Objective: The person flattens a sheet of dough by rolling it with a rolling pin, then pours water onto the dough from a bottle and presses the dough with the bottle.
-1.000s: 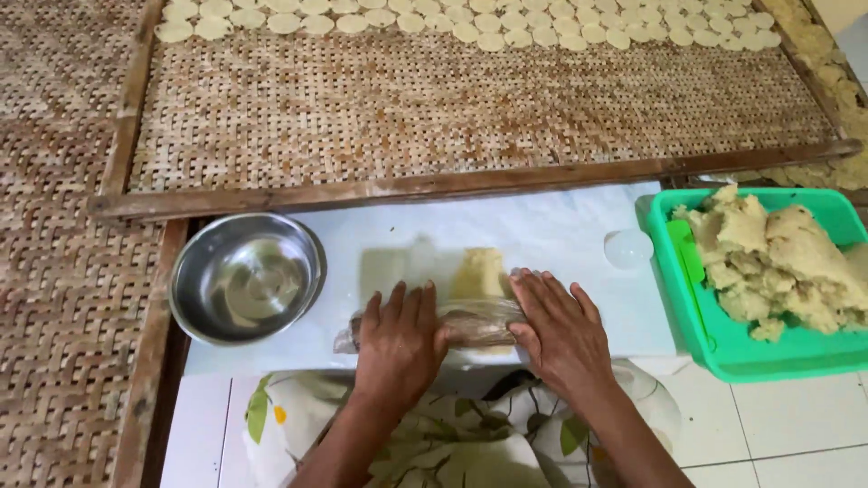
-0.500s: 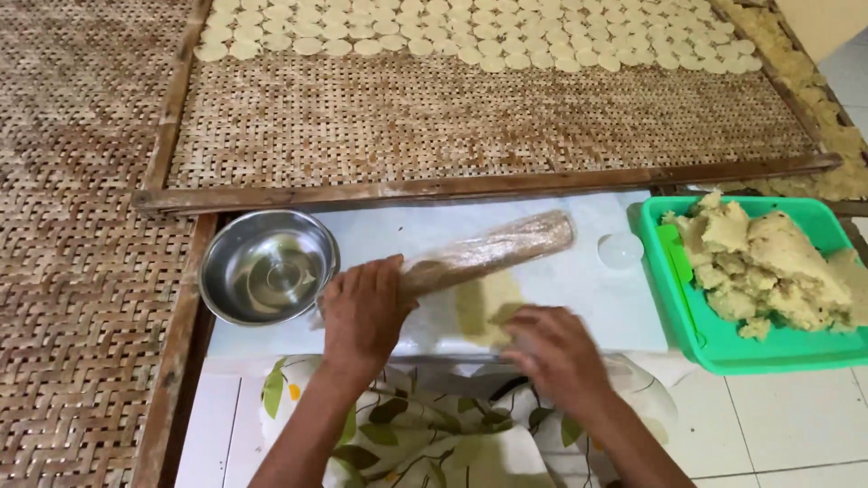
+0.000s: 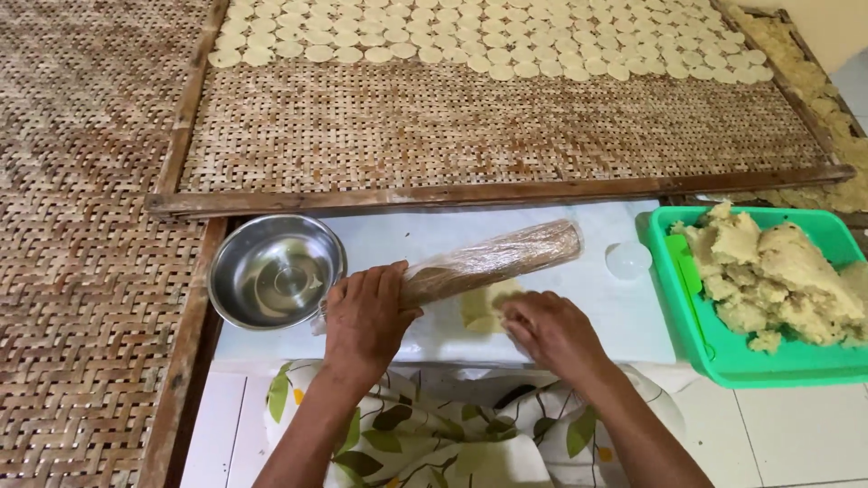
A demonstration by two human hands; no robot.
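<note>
Plastic-wrapped, the wooden rolling pin (image 3: 493, 262) lies slanted across the white bench (image 3: 615, 312); your left hand (image 3: 366, 316) is closed around its near-left end, which lifts it clear of the dough. Your right hand (image 3: 547, 330) rests fingers-down on the flattened dough piece (image 3: 481, 305) at bench centre, pinching its edge. A steel bowl (image 3: 276, 269) sits at left within reach. A green tray (image 3: 696, 316) at right holds the bulk dough (image 3: 778, 276). A small round white lid (image 3: 627, 259) lies between pin and tray. Pale discs (image 3: 506, 41) line the far woven rack (image 3: 488, 126). No labels are visible.
</note>
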